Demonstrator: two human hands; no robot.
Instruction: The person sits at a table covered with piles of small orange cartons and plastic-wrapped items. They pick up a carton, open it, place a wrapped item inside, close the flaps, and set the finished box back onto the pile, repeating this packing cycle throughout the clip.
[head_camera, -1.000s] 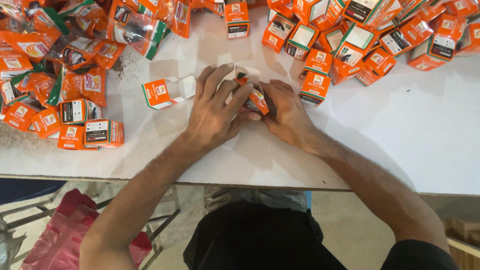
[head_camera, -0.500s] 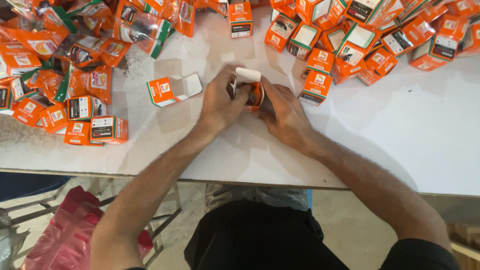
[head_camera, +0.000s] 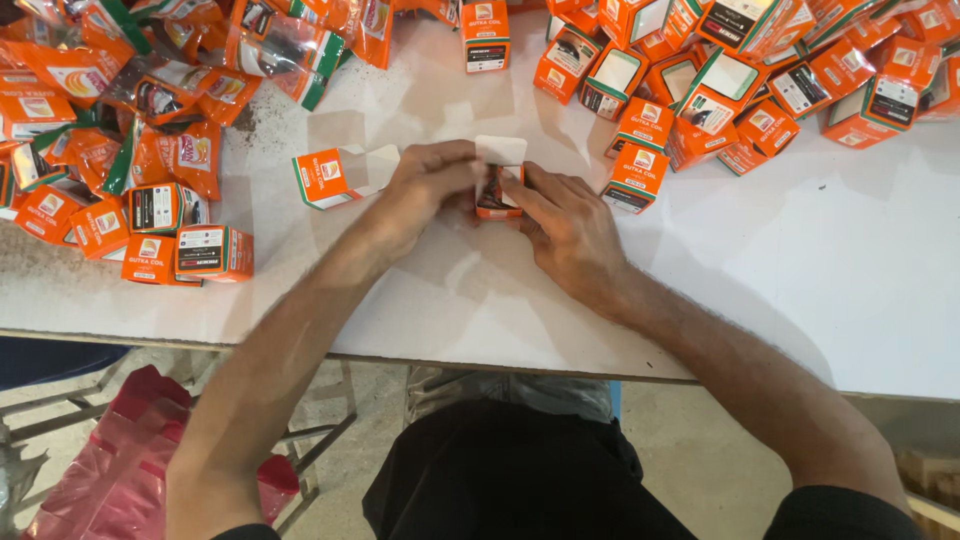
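On the white table (head_camera: 800, 300), heaped with orange cartons to both sides, the left hand (head_camera: 425, 195) and right hand (head_camera: 570, 225) pinch a small orange carton (head_camera: 497, 190) between them, its white flap open just above the fingertips

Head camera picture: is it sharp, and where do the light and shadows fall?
Head view: sharp in the middle, where the left hand and right hand hold a small orange box with its white flap up; soft shadows fall on the white table beside arms and boxes; the clear-fronted packets at top left show glare; the table's near edge looks slightly bowed.
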